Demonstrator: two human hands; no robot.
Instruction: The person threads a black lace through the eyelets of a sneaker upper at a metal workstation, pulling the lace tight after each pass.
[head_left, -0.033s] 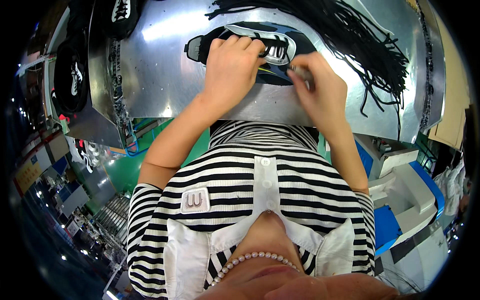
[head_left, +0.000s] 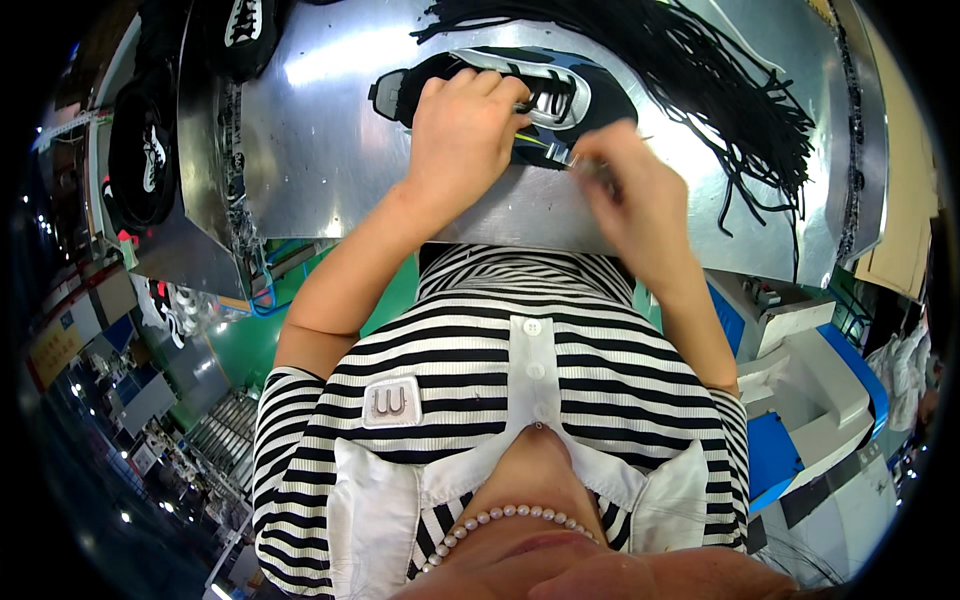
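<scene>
A dark shoe upper [head_left: 605, 85] with blue-grey patches and a silvery white lacing panel lies on the metal table, toe to the right. Black lace runs across its panel. My left hand [head_left: 462, 135] rests over the upper's ankle side, fingers closed on the edge of the lacing panel. My right hand [head_left: 640, 185] is at the near side of the toe end, thumb and fingers pinched together and blurred. A small silvery tool [head_left: 560, 153] sticks out from its fingertips toward the upper; its exact kind cannot be made out.
A thick bundle of black laces [head_left: 725, 110] spreads over the table's [head_left: 310, 150] back right. Dark laced shoes stand at the left, one shoe [head_left: 240, 30] at the far edge and another shoe [head_left: 145, 155] lower. A white-and-blue machine [head_left: 800, 380] stands below the table at right.
My right hand has shifted slightly left and turned, so the silvery tool now shows beyond its fingertips, close to the upper. My left hand keeps its place on the upper.
</scene>
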